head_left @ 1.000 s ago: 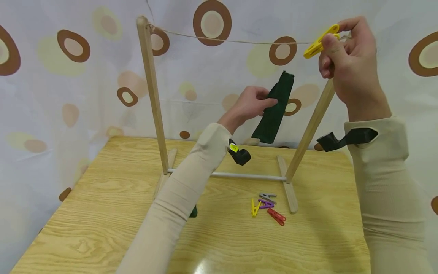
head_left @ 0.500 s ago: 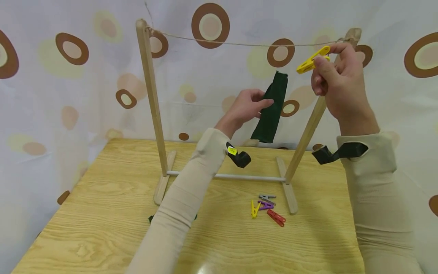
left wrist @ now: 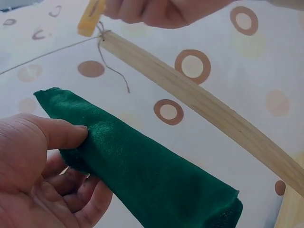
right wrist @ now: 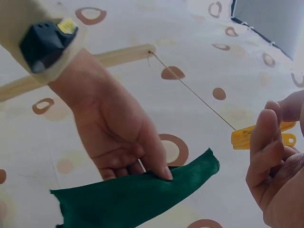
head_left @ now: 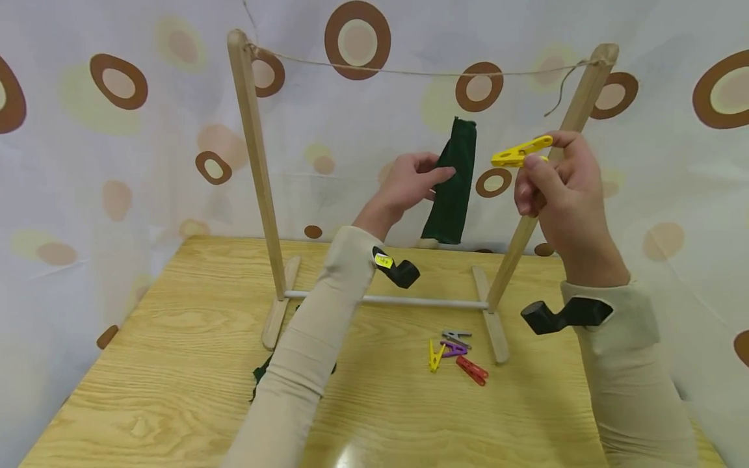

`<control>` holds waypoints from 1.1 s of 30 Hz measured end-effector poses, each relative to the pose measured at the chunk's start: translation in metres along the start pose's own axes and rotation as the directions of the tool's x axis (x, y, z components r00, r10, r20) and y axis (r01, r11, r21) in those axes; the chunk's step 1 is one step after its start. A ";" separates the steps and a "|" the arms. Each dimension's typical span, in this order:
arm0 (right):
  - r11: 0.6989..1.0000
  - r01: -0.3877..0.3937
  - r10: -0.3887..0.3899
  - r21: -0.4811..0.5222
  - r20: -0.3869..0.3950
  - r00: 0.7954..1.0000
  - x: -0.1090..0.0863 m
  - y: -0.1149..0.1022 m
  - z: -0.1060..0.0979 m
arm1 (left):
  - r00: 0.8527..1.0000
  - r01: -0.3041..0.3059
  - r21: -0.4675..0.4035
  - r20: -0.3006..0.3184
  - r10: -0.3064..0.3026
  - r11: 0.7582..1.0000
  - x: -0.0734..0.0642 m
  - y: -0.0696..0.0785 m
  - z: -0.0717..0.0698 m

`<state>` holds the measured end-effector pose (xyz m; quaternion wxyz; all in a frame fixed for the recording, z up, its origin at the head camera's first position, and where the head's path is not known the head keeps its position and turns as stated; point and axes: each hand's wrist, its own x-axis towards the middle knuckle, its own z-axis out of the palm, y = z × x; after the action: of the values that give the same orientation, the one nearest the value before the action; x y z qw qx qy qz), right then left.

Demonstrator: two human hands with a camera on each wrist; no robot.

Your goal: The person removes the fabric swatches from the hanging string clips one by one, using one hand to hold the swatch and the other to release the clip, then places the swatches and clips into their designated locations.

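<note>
My left hand (head_left: 406,185) pinches a folded dark green cloth (head_left: 453,188) between thumb and fingers. The cloth hangs upright under the string (head_left: 409,71) and does not touch it. A yellow clothespin (head_left: 517,155) is pinched in my right hand (head_left: 570,192), its tip pointing left toward the cloth but apart from it. Seen from the left wrist, the cloth (left wrist: 137,156) lies against the left thumb, its free end reaching down to the right. In the right wrist view, the yellow clothespin (right wrist: 242,137) sits at the right fingertips.
The string spans two wooden posts (head_left: 257,162), joined low by a white rod (head_left: 421,302). On the table (head_left: 175,390) lie grey, purple and yellow clothespins and a red clothespin (head_left: 471,370). More green cloth (head_left: 261,372) shows partly behind my left forearm.
My right hand has come down from the string and a little left with the yellow clothespin. The left hand and green cloth have shifted slightly left, and the cloth hangs straighter.
</note>
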<state>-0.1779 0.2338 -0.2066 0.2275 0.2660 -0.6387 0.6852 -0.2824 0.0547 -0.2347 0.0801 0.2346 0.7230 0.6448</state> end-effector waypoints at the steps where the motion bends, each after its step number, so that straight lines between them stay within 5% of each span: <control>1: 1.000 -0.006 0.006 0.001 0.004 1.000 -0.004 0.001 0.002 | 1.000 0.001 0.002 -0.002 -0.001 1.000 -0.001 0.000 -0.002; 13: 0.998 -0.058 0.057 0.027 0.044 0.997 -0.039 0.011 0.005 | 1.000 0.011 0.025 0.002 -0.011 1.000 -0.016 -0.001 -0.009; 22: 0.968 -0.097 0.084 0.230 0.065 0.994 -0.057 0.021 -0.004 | 0.999 -0.030 0.006 0.037 0.029 1.000 -0.028 -0.008 -0.009; 33: 0.934 -0.164 0.160 0.316 0.039 0.986 -0.078 0.038 -0.020 | 0.999 -0.020 0.021 0.030 0.019 1.000 -0.055 -0.019 -0.007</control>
<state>-0.1452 0.2526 -0.2872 0.1201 0.2501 -0.5412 0.7938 -0.2415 0.0230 -0.2620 0.0822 0.2520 0.7263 0.6342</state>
